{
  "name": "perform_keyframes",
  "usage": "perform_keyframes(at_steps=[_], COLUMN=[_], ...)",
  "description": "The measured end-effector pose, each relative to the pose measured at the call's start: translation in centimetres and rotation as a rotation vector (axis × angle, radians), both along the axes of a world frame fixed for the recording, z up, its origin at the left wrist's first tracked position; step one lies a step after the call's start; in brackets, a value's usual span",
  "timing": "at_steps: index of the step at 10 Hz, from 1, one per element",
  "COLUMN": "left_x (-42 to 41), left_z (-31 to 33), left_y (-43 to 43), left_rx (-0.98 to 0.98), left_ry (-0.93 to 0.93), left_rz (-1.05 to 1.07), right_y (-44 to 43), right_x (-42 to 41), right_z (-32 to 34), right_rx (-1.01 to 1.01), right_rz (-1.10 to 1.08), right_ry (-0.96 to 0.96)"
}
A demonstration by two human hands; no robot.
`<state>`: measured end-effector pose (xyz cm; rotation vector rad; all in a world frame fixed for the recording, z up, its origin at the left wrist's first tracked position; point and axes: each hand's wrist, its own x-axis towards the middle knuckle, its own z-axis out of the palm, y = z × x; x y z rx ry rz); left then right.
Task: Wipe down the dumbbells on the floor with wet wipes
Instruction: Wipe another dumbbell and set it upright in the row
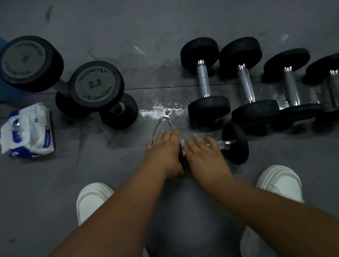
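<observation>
You can read one marking clearly: the grey end face of the near dumbbell (95, 84), left of the floor's middle, carries "2.5" at its centre, with "TECHNOGYM" curved along its lower rim and again, upside down, along its upper rim. The big dumbbell (24, 60) behind it has ring lettering too faint to read. Print on the wipes pack (28, 130) is too small.

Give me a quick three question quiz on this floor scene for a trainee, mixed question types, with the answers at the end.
1. True or false: the wipes pack lies to the left of the left hand.
2. How many dumbbells lie side by side in the row on the right? A two, B four, C six.
3. Fill in: the number readable on one dumbbell end is ___.
Key: 1 true; 2 B; 3 2.5.
</observation>
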<state>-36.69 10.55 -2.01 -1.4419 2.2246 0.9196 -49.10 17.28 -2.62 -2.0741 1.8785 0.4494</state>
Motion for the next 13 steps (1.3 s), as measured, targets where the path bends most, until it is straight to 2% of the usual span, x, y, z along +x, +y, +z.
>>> perform_keyframes(at_steps=[1,2,3,4,5,6,8,10,11,12,13], left_x=[0.1,0.0,0.0,0.2,0.2,0.1,0.1,0.0,0.1,0.1,0.1], left_z=[-0.1,0.0,0.2,0.1,0.1,0.2,-0.3,-0.1,0.0,0.0,0.0], left_y=[0.3,-0.3,-0.9,0.1,0.7,0.0,0.6,0.6,0.2,-0.1,0.1], left_rx=[-0.001,0.028,0.042,0.012,-0.022,-0.010,-0.020,-0.019,0.015,0.004,0.012], left_ry=[0.008,0.022,0.003,0.020,0.037,0.034,0.072,0.063,0.046,0.055,0.068], left_rz=[-0.005,0.000,-0.023,-0.009,0.006,0.000,0.043,0.032,0.020,0.031,0.027], right_y=[-0.7,3.2,6.2,1.8,-0.2,0.5,0.0,-0.3,1.1,1.1,2.2], right_x=[0.4,0.6,2.8,4.0,5.0,5.2,6.1,5.2,5.3,4.0,2.7], right_z=[-0.7,0.3,-0.8,-0.6,1.0,2.7,0.4,0.7,0.8,0.5,-0.5], right_rx=[-0.016,-0.170,-0.097,0.261,0.340,0.341,0.323,0.391,0.293,-0.004,-0.147], right_rz=[-0.038,-0.145,-0.821,-1.905,-2.120,-2.104,-2.087,-2.017,-1.865,-1.394,-0.683], right_ry=[-0.023,-0.245,-0.742,-1.452,-1.733,-1.736,-1.716,-1.631,-1.623,-1.232,-0.335])
